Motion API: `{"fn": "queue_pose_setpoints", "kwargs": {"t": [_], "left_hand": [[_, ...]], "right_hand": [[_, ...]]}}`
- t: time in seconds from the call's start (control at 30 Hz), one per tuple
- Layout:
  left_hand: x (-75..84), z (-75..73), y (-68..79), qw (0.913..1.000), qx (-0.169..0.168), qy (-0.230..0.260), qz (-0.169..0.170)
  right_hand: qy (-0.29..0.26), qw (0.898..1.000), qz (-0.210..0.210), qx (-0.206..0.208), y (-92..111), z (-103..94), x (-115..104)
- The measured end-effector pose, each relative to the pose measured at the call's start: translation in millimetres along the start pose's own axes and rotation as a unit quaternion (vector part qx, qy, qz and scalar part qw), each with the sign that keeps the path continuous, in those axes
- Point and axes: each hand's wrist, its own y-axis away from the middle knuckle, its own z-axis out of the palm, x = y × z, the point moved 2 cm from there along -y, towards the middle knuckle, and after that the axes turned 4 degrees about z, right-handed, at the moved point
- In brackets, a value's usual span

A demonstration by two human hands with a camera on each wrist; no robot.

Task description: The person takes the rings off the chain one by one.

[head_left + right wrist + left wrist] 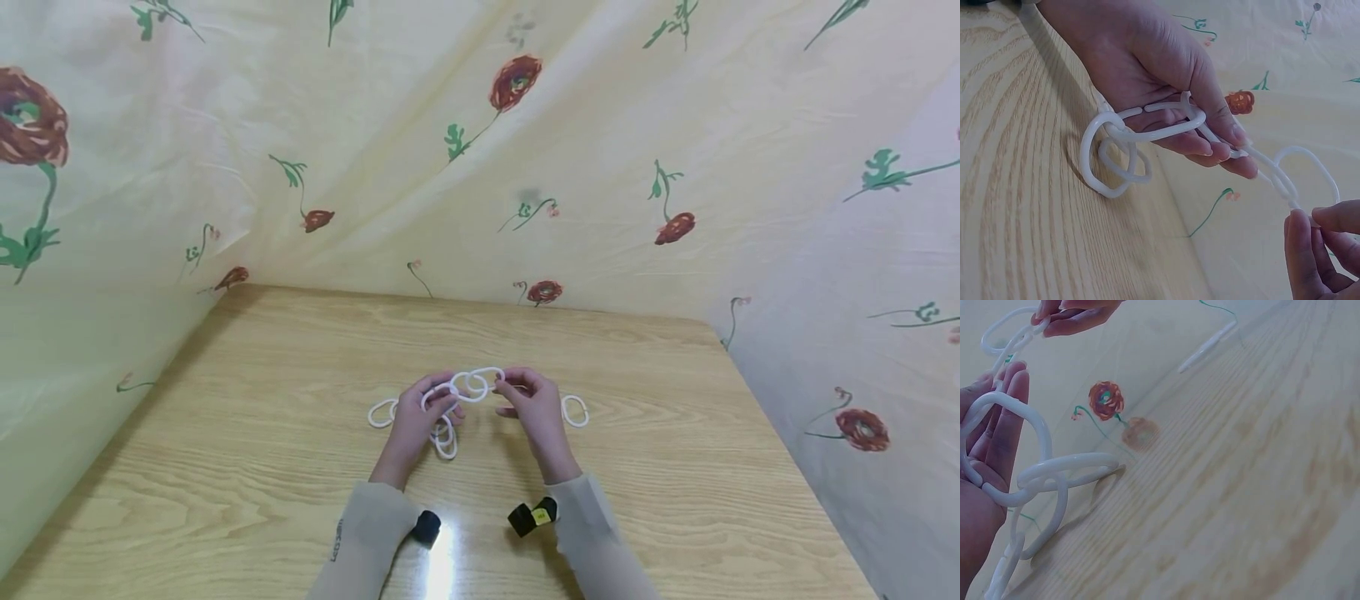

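Observation:
A chain of white plastic rings (471, 401) spans the gap between the two hands. My left hand (411, 417) holds one of its links between thumb and fingers, and further links (1066, 464) hang from the palm down to the tabletop. At the other end, my right hand (537, 408) pinches the last ring (487, 369) with thumb and fingertips. The right wrist view shows the left hand (1154, 69) with links across its fingers and the right hand's fingers (1300, 250) at the ring's edge.
A separate white ring (576, 426) lies on the wooden table (675, 467), just right of the right hand. More white ring (371, 417) shows left of the left hand. Flowered cloth (420, 167) hangs behind and at both sides. Black wrist devices (426, 528) sit at the sleeves.

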Motion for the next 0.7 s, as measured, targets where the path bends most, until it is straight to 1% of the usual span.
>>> {"fn": "queue_pose_setpoints", "kwargs": {"t": [0.37,0.53,0.7], "left_hand": [[-0.3,0.2,0.3,0.9999,-0.007,-0.006,0.006],[-1.3,0.2,0.4,1.0000,-0.007,0.003,0.001],[-2.0,1.0,0.3,1.0000,-0.005,0.002,0.000]], "right_hand": [[-0.001,1.000,0.001,0.001,-1.2,0.4,2.1],[-0.003,1.000,0.002,-0.001,-0.3,0.4,1.6],[-0.004,1.000,0.006,-0.003,-0.1,0.0,1.9]]}}
